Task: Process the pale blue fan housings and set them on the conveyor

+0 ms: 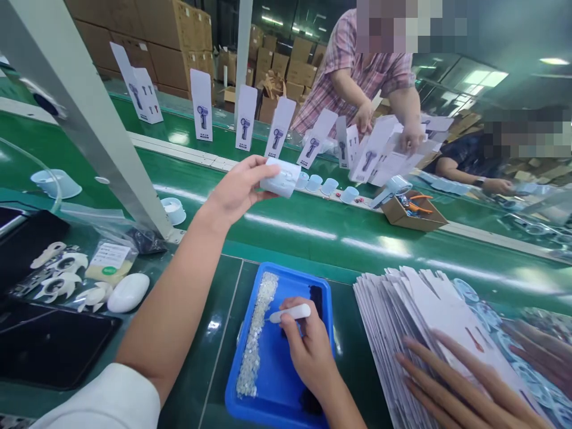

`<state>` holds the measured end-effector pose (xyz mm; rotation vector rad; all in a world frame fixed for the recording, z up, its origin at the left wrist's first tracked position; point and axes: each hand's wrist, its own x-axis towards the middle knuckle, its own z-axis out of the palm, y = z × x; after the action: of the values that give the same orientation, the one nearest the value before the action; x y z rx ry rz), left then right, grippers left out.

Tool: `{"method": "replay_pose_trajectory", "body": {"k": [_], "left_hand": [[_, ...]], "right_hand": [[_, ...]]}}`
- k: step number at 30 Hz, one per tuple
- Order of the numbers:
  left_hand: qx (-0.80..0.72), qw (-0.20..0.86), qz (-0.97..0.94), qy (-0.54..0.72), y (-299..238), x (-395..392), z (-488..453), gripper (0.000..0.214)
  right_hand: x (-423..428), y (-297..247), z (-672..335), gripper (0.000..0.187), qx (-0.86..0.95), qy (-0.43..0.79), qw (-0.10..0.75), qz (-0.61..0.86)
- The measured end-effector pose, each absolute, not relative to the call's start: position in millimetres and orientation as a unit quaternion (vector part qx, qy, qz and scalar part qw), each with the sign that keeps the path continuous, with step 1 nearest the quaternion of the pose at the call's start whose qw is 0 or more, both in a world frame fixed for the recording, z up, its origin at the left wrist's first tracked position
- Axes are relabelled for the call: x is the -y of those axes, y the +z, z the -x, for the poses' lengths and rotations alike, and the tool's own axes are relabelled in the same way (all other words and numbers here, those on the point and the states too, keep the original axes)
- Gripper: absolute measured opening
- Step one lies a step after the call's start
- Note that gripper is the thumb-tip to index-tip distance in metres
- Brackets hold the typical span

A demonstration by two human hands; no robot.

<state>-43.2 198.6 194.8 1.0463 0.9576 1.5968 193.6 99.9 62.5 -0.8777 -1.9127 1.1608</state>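
My left hand [239, 187] is stretched out over the green conveyor, its fingers closed around a pale blue plastic cylinder [286, 177]. Between thumb and fingers of my right hand [306, 345] is a white pen-shaped tool [292, 312], its thin tip pointing left. Below that tip lies a blue tray [277, 405] holding a strip of small clear pieces [257, 339] along its left side. Small black pieces [316, 298] lie along the tray's right side, partly hidden by my right hand.
Another person's hand [465, 381] rests over a stack of flat white cartons [393, 322] at right. Across the conveyor [313, 238], a person in a plaid shirt [344, 65] handles printed boxes [375, 152]. Left are a white mouse [128, 292], bagged white parts [62, 286] and a metal post [93, 113].
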Motion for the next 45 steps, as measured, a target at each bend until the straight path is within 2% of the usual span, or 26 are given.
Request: {"method": "replay_pose_trajectory", "body": {"k": [4, 11, 16, 22, 26, 31, 38, 40, 45], "left_hand": [[-0.314, 0.519, -0.343, 0.717, 199.0, -200.2, 41.7, 0.013], [-0.301, 0.530, -0.258, 0.749, 205.3, -199.9, 40.9, 0.016], [-0.332, 0.519, -0.290, 0.732, 201.3, -201.6, 44.4, 0.018], [-0.394, 0.486, -0.351, 0.696, 197.7, -203.0, 45.3, 0.022], [-0.391, 0.512, -0.330, 0.690, 200.2, -201.1, 42.8, 0.013], [-0.404, 0.512, -0.320, 0.687, 203.2, -198.4, 39.0, 0.010], [-0.397, 0.518, -0.316, 0.688, 202.6, -198.8, 36.2, 0.008], [-0.399, 0.513, -0.325, 0.687, 202.9, -198.4, 35.7, 0.009], [-0.402, 0.493, -0.344, 0.691, 205.6, -195.8, 36.2, 0.013]], "right_hand": [[-99.1, 58.3, -193.6, 0.009, 0.746, 0.451, 0.355, 0.338], [-99.8, 63.3, -192.7, 0.005, 0.782, 0.390, 0.355, 0.332], [-99.7, 62.8, -194.7, 0.006, 0.778, 0.373, 0.384, 0.329], [-109.7, 63.3, -200.9, 0.004, 0.788, 0.330, 0.376, 0.358], [-110.2, 59.3, -207.3, 0.007, 0.769, 0.336, 0.407, 0.361], [-104.9, 50.8, -212.5, 0.008, 0.768, 0.362, 0.392, 0.355], [-111.2, 58.1, -203.5, 0.009, 0.778, 0.333, 0.388, 0.366], [-114.9, 58.0, -206.9, 0.011, 0.767, 0.315, 0.400, 0.390], [-113.6, 49.1, -231.7, 0.016, 0.674, 0.277, 0.491, 0.477]]}}
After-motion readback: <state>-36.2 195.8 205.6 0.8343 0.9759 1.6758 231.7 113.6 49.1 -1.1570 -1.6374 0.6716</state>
